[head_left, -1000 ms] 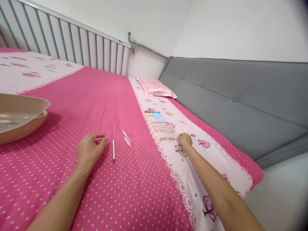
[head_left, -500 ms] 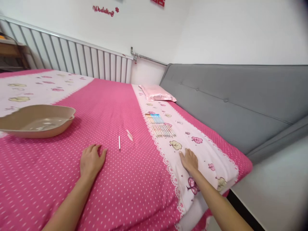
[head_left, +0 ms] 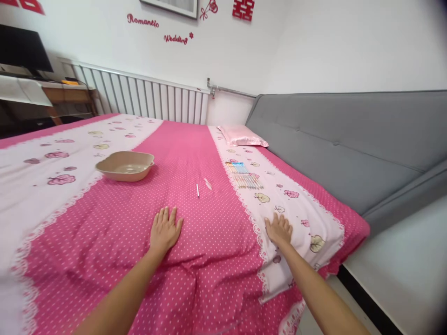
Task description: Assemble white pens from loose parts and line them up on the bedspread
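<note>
My left hand (head_left: 165, 229) lies flat and open on the pink polka-dot bedsheet (head_left: 195, 260), fingers spread, holding nothing. My right hand (head_left: 279, 228) also rests flat and open, on the pale floral band of the sheet near the bed's corner. Beyond the left hand lies a single white pen (head_left: 197, 190), with a small pale wrapper (head_left: 207, 183) beside it. Further right, two neat rows of coloured pens (head_left: 244, 175) lie on the floral band. Neither hand touches any pen.
A beige plastic basin (head_left: 125, 165) sits on the bed at the left. A pink satin pillow (head_left: 241, 135) lies near the grey headboard (head_left: 335, 139). A white radiator (head_left: 146, 97) runs along the far wall. A wooden desk (head_left: 66, 95) stands at the far left.
Both hands drew back toward me and flattened on the sheet; the right hand left the pen rows. The view pulled back and up, showing more of the bed and wall.
</note>
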The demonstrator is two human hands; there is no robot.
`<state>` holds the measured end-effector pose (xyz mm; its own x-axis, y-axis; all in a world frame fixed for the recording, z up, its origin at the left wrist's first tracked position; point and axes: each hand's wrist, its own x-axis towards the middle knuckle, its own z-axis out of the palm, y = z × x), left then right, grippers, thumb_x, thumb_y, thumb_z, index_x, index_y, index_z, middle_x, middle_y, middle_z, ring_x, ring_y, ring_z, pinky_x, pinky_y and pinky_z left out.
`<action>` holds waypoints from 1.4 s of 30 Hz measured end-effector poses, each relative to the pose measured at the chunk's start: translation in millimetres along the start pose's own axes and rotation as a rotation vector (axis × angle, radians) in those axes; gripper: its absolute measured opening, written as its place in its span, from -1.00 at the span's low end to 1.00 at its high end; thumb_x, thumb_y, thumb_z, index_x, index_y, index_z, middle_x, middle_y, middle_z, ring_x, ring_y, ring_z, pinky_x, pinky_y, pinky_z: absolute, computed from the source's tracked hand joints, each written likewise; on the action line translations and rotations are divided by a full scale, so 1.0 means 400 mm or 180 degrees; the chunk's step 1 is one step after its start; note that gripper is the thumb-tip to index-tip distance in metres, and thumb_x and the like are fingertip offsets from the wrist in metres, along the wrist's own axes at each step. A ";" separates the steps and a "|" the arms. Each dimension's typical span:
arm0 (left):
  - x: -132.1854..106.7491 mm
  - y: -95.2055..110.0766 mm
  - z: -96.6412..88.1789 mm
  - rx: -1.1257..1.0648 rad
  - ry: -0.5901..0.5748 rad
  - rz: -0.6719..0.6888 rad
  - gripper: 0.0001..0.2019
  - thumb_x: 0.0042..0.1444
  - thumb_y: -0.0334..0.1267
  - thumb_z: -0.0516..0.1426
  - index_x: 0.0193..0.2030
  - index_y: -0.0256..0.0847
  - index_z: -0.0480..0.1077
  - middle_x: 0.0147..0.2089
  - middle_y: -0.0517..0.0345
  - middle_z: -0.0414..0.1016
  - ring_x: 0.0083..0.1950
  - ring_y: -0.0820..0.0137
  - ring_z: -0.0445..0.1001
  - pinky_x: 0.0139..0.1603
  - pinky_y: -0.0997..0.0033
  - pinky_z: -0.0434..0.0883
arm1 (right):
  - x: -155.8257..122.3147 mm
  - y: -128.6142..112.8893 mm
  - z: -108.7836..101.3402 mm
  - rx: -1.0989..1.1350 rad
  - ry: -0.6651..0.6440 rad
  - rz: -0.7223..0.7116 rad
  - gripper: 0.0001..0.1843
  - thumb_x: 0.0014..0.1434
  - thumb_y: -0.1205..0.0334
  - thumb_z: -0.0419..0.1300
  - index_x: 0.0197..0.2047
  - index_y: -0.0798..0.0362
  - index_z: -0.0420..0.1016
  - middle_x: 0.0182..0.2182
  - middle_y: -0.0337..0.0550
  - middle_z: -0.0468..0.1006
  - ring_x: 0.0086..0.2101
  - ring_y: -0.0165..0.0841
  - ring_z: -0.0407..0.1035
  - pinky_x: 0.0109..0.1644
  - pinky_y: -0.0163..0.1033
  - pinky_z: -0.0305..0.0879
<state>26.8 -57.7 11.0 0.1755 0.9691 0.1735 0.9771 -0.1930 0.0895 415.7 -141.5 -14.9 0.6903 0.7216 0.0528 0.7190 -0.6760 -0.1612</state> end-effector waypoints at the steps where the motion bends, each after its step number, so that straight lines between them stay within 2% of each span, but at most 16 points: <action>1: -0.016 -0.002 -0.002 0.0001 -0.0007 0.0011 -0.35 0.20 0.04 -0.30 0.32 -0.33 -0.02 0.34 -0.18 -0.02 0.37 0.12 -0.11 0.31 0.11 -0.12 | 0.000 0.000 -0.002 0.0008 -0.0044 0.0018 -0.29 0.22 -0.10 -0.30 0.32 0.14 -0.09 0.30 0.12 -0.07 0.25 -0.06 -0.18 0.24 0.04 -0.30; 5: -0.052 -0.017 -0.005 -0.0007 -0.0122 0.0149 -0.32 0.18 0.08 -0.31 0.34 -0.31 -0.08 0.37 -0.11 -0.07 0.38 0.15 -0.18 0.32 0.13 -0.19 | 0.001 0.001 -0.004 0.0026 -0.0177 0.0094 -0.27 0.21 -0.12 -0.31 0.33 0.12 -0.13 0.31 0.08 -0.14 0.27 -0.04 -0.25 0.25 0.04 -0.36; 9: -0.051 -0.040 -0.003 -0.0200 -0.0488 0.0337 -0.22 0.12 0.20 -0.27 0.34 -0.31 -0.11 0.39 -0.14 -0.19 0.39 0.13 -0.28 0.32 0.10 -0.27 | 0.001 0.003 -0.005 0.0038 -0.0285 0.0118 -0.26 0.21 -0.12 -0.32 0.33 0.13 -0.15 0.32 0.09 -0.17 0.27 -0.04 -0.28 0.25 0.05 -0.37; 16: -0.040 -0.053 -0.008 -0.0309 -0.0798 0.0401 0.09 -0.19 0.44 -0.11 0.36 -0.29 -0.21 0.40 -0.18 -0.33 0.39 0.04 -0.37 0.31 0.03 -0.29 | 0.006 0.008 -0.003 0.0042 -0.0403 0.0174 -0.25 0.20 -0.14 -0.33 0.34 0.12 -0.20 0.33 0.06 -0.23 0.28 -0.05 -0.32 0.26 0.04 -0.40; 20: -0.042 -0.050 -0.015 -0.0283 -0.0938 0.0470 0.24 -0.37 0.49 -0.02 0.36 -0.30 -0.27 0.40 -0.21 -0.41 0.38 -0.01 -0.44 0.30 0.01 -0.32 | 0.011 0.011 0.000 0.0063 -0.0441 0.0190 -0.24 0.19 -0.15 -0.33 0.34 0.11 -0.21 0.34 0.05 -0.25 0.28 -0.03 -0.33 0.27 0.04 -0.42; 24: -0.039 -0.049 -0.016 -0.0211 -0.1020 0.0481 0.30 -0.43 0.50 0.01 0.36 -0.31 -0.31 0.40 -0.22 -0.43 0.38 -0.02 -0.46 0.30 0.01 -0.33 | 0.014 0.012 0.001 0.0068 -0.0474 0.0206 -0.24 0.20 -0.15 -0.33 0.34 0.11 -0.22 0.34 0.05 -0.27 0.28 -0.05 -0.35 0.26 0.04 -0.43; 37: -0.036 -0.043 -0.018 -0.0209 -0.1019 0.0454 0.21 -0.30 0.51 -0.12 0.36 -0.31 -0.31 0.40 -0.23 -0.43 0.38 0.01 -0.47 0.31 0.01 -0.35 | 0.013 0.010 -0.004 0.0032 -0.0527 0.0214 -0.23 0.19 -0.15 -0.35 0.35 0.12 -0.24 0.34 0.04 -0.28 0.28 -0.05 -0.36 0.27 0.05 -0.44; 42: -0.024 -0.035 -0.020 -0.0275 -0.1167 0.0194 -0.07 -0.02 0.38 -0.35 0.36 -0.24 -0.26 0.41 -0.12 -0.40 0.39 0.12 -0.45 0.31 0.05 -0.34 | 0.015 0.016 -0.002 0.0033 -0.0542 0.0169 -0.21 0.17 -0.17 -0.35 0.34 0.13 -0.23 0.34 0.05 -0.29 0.28 -0.04 -0.36 0.27 0.06 -0.44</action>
<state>10.5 -65.7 16.1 0.2795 0.9431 -0.1800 0.9526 -0.2490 0.1748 424.5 -141.4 -14.7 0.7029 0.7004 -0.1237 0.6805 -0.7129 -0.1694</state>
